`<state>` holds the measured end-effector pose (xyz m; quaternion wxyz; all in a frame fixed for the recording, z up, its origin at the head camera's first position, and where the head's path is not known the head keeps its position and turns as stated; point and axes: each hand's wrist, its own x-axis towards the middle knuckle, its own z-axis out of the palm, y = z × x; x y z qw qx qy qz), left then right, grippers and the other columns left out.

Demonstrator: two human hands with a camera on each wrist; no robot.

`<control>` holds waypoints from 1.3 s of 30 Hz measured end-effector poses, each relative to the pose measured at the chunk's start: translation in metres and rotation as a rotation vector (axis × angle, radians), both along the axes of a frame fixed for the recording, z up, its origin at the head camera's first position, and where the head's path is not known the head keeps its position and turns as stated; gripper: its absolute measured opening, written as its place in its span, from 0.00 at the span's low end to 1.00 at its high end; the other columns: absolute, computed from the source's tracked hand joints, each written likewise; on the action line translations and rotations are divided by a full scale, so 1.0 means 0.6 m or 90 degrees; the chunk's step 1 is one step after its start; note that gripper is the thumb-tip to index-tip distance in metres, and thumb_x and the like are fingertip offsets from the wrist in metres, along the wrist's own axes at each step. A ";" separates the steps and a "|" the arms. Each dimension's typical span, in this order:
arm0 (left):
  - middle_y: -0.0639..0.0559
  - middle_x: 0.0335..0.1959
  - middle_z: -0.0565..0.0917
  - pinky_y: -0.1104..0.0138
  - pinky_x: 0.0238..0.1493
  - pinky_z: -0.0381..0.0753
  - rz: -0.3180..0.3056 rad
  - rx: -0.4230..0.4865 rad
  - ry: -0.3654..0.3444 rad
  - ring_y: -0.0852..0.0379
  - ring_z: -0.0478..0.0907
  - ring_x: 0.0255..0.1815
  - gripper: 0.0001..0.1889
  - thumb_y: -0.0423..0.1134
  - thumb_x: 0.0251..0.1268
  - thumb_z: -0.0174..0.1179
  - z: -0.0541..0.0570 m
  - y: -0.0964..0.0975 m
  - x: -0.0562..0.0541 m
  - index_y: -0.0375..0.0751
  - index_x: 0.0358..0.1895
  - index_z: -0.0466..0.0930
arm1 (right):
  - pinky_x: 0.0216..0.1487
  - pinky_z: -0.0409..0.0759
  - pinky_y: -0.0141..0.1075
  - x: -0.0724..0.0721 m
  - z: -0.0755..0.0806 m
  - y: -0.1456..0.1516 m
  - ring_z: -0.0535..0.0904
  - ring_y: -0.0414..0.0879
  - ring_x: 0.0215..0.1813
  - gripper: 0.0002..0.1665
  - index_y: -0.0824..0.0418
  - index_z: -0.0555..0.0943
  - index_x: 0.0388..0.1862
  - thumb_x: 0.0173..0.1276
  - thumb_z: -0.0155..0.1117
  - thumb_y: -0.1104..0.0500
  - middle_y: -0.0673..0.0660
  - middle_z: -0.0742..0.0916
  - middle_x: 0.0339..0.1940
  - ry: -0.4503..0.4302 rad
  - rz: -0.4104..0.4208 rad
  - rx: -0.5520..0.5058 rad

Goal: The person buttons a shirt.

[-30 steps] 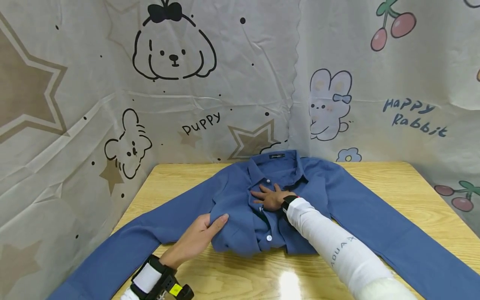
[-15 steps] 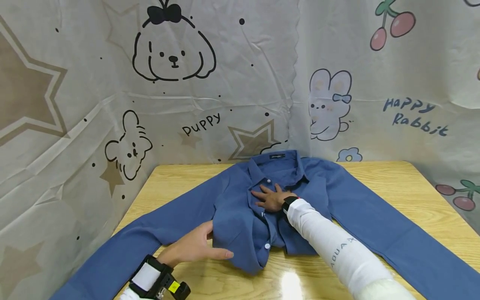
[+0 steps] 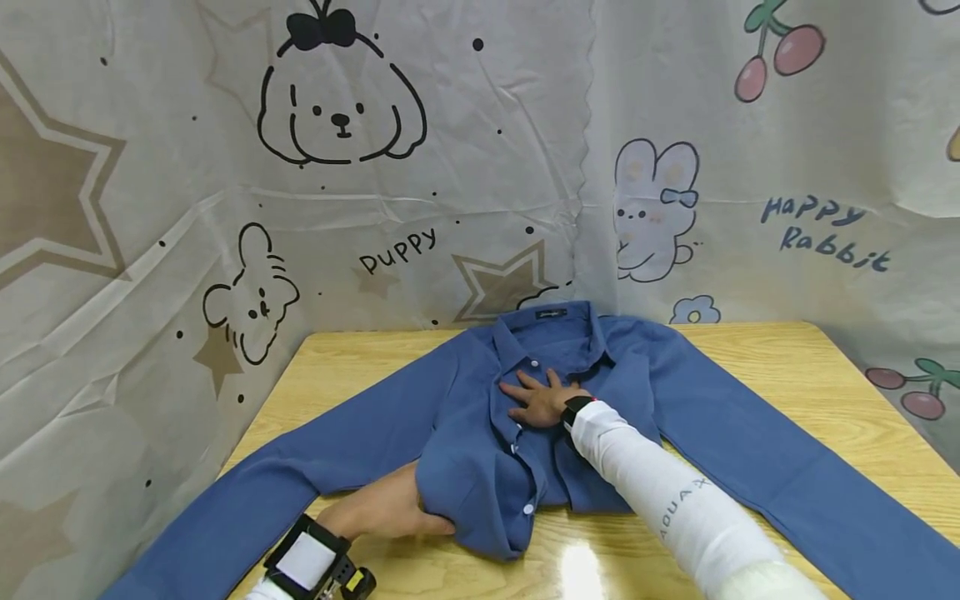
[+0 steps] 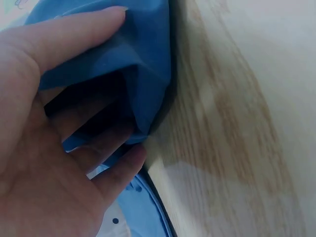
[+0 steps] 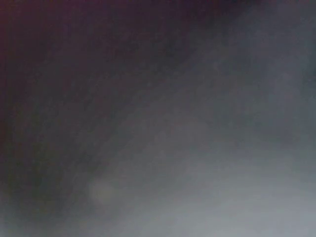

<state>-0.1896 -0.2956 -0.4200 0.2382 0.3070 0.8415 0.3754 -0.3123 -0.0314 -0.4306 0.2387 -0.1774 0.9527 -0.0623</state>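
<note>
A blue long-sleeved button-up shirt [image 3: 472, 433] lies on the wooden table, collar at the far side and sleeves spread to both sides. My right hand [image 3: 542, 403] rests palm down with spread fingers on its chest, over the button placket. At the shirt's lower left, my left hand [image 3: 386, 504] reaches in at the loose front panel, its fingers hidden behind the cloth in the head view. Seen from the left wrist, the thumb [image 4: 81, 34] lies along the outside of the fabric [image 4: 148, 54], while the other fingers extend loosely into a dark fold.
The wooden table [image 3: 765, 367] shows around the shirt and ends at a printed cloth backdrop [image 3: 525, 100]. The left sleeve [image 3: 262, 475] runs to the near left, the right one [image 3: 795, 467] to the near right. The right wrist view is dark and blurred.
My left hand has let go of the front panel's edge, opened, and slid its fingers behind the cloth lower down. The panel now hangs nearer the front. My right hand stays in place.
</note>
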 end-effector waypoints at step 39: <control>0.38 0.39 0.85 0.57 0.38 0.83 -0.074 0.510 -0.450 0.51 0.85 0.28 0.18 0.32 0.77 0.38 0.080 -0.001 0.065 0.29 0.65 0.58 | 0.68 0.39 0.62 0.005 0.006 0.000 0.37 0.60 0.76 0.34 0.40 0.43 0.78 0.77 0.37 0.40 0.51 0.46 0.79 -0.023 0.036 0.017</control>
